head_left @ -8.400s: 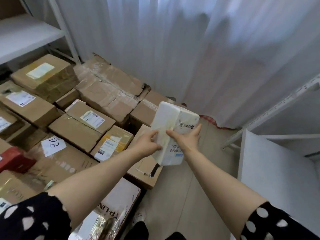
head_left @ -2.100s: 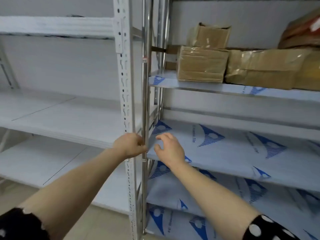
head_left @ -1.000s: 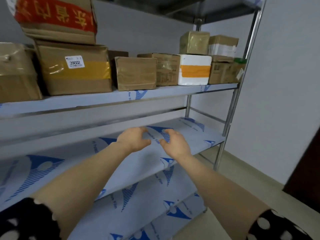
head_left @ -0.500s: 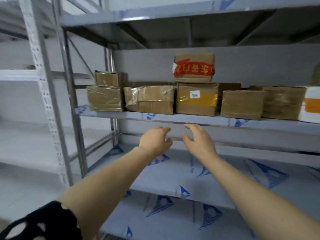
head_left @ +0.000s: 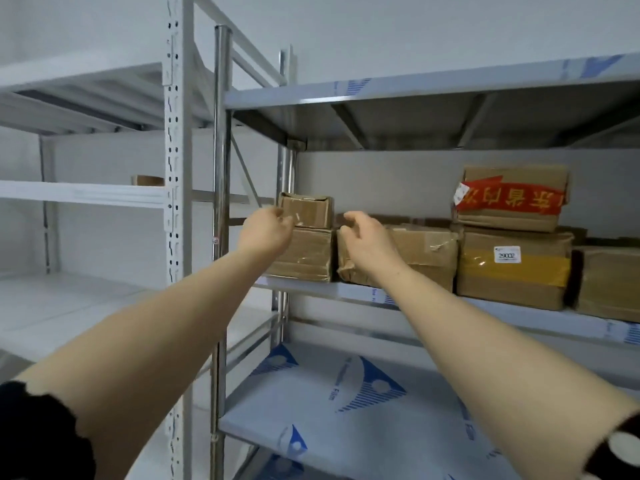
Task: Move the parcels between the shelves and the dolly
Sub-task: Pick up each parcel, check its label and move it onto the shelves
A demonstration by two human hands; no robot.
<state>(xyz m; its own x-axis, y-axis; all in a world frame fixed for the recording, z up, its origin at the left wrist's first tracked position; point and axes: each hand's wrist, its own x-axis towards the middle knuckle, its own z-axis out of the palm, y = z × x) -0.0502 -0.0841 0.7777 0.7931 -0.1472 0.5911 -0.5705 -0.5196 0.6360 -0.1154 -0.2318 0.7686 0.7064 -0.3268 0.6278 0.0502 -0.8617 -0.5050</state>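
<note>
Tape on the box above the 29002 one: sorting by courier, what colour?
Red tape with pale yellowish lettering; the head view shows it.

seven cardboard parcels (head_left: 512, 268), two hands (head_left: 266, 233), two shelf racks (head_left: 415, 88)

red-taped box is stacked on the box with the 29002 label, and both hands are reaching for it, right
Not quite. The red-taped box does sit on the box with the 29002 label, but the hands are not reaching for it. The left hand and right hand are up at the small box stacked at the left end of the shelf. The head view shows this.
</note>
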